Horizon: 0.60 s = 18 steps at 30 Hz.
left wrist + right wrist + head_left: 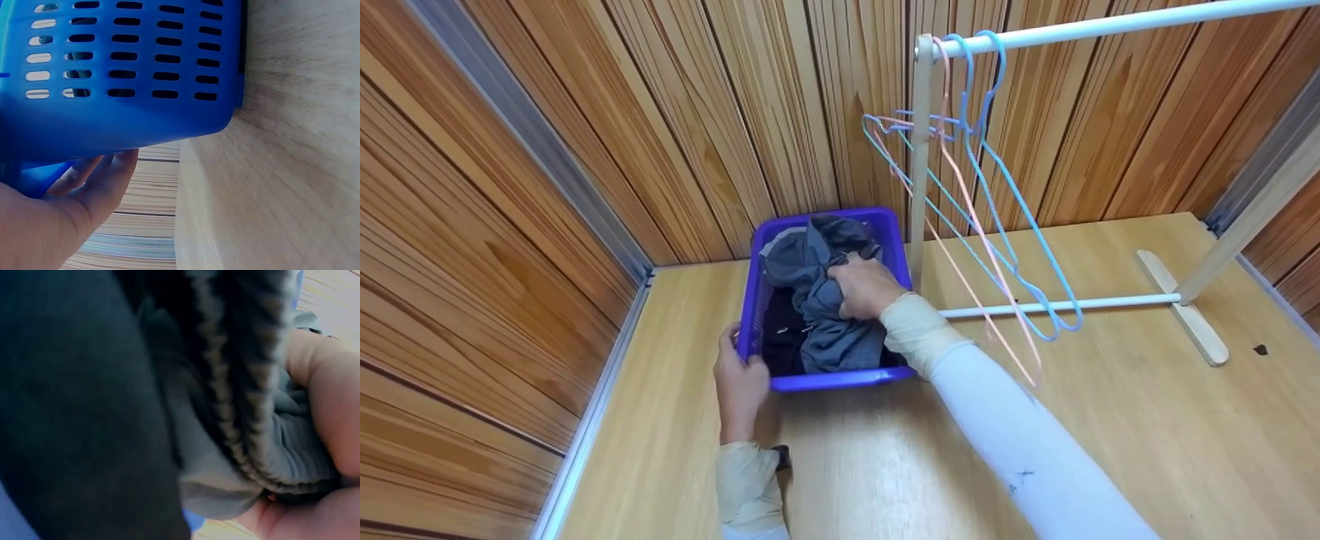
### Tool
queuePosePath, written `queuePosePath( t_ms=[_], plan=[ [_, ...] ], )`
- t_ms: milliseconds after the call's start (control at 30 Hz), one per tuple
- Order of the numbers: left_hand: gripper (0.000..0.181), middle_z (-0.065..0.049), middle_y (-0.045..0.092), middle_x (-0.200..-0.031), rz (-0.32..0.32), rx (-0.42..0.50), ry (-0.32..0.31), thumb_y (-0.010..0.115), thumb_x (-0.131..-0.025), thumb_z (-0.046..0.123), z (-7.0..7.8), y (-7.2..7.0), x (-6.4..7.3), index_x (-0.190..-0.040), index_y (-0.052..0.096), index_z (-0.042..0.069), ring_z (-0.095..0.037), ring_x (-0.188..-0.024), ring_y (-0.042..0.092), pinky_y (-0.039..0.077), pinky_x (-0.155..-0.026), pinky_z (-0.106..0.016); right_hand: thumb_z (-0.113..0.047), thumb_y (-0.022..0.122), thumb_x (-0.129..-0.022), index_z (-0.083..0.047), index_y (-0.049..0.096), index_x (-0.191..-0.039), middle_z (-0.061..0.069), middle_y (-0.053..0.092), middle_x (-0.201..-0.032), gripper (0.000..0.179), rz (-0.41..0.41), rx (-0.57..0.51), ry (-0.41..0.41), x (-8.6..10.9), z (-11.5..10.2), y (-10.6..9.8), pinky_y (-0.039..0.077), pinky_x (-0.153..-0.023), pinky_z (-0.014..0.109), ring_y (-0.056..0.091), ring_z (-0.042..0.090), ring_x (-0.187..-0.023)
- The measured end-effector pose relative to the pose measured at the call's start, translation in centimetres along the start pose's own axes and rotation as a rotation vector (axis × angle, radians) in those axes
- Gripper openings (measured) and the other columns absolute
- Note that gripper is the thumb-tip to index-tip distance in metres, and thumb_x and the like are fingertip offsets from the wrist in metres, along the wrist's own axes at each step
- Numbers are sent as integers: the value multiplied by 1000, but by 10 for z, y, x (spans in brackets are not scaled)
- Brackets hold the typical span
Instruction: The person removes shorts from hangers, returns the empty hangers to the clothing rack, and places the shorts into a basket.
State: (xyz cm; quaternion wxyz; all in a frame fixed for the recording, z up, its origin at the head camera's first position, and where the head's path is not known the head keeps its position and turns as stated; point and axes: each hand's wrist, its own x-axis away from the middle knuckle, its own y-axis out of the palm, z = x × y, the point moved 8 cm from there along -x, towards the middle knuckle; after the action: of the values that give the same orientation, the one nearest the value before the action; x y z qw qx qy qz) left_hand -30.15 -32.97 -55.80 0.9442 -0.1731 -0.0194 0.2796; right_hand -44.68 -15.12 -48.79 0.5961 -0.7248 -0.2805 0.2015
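A purple plastic basket (840,381) stands on the wooden surface, holding a crumpled grey garment (840,345) and a darker cloth (784,341) beneath it. My right hand (866,286) grips a bunched part of the grey garment inside the basket. In the right wrist view, a gathered, ribbed band of the garment (247,439) lies between the thumb and fingers. At the basket's front left corner, my left hand (742,382) holds the rim. The left wrist view shows its fingers (109,185) against the slotted basket wall (124,126); part of the grip is hidden.
Right of the basket stands a rack with a white top rail (1110,28), a wooden post (921,165) and a lower rail (1117,301). Pink (981,232) and blue hangers (1027,210) hang near its left end. Wood-panelled walls (660,112) enclose the surface.
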Motion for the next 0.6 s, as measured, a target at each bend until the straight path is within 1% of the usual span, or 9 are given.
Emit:
queuePosePath(
  t_ms=[133, 233, 367, 500, 600],
  plan=[
    [60, -29, 58, -151, 11, -5, 22, 43, -97, -10, 3, 2, -1, -156, 41, 0, -42, -137, 59, 46, -120, -58, -19, 82, -84, -11, 64, -140, 30, 59, -145, 60, -54, -17, 42, -1, 6, 2, 56, -107, 57, 65, 48, -127],
    [60, -30, 60, -149, 26, -11, 41, 43, -96, -10, 5, 1, -3, -155, 42, -1, -43, -135, 60, 47, -118, -58, -22, 82, -86, -15, 58, -148, 29, 53, -150, 67, -64, -51, 81, -1, 12, 0, 55, -108, 56, 62, 47, -132],
    [59, -30, 61, -147, 34, -12, 48, 44, -96, -10, 4, -1, -5, -155, 43, -1, -43, -133, 61, 49, -116, -57, -27, 82, -85, -19, 53, -149, 28, 47, -153, 71, -36, -105, 133, 0, 15, -9, 54, -108, 59, 58, 49, -136],
    [59, -30, 59, -149, 22, -10, 32, 44, -97, -9, 0, -2, -5, -156, 42, 0, -42, -134, 61, 49, -117, -57, -36, 88, -82, -21, 48, -151, 27, 41, -157, 81, -5, -140, 177, 4, 16, -17, 46, -115, 65, 49, 49, -144],
    [60, -28, 56, -153, 1, -4, 9, 44, -99, -8, -3, -2, -5, -158, 39, 1, -41, -137, 58, 47, -119, -57, -45, 92, -78, -24, 46, -154, 25, 38, -161, 91, 38, -176, 193, 8, 14, -23, 40, -119, 68, 42, 48, -148]
  ],
)
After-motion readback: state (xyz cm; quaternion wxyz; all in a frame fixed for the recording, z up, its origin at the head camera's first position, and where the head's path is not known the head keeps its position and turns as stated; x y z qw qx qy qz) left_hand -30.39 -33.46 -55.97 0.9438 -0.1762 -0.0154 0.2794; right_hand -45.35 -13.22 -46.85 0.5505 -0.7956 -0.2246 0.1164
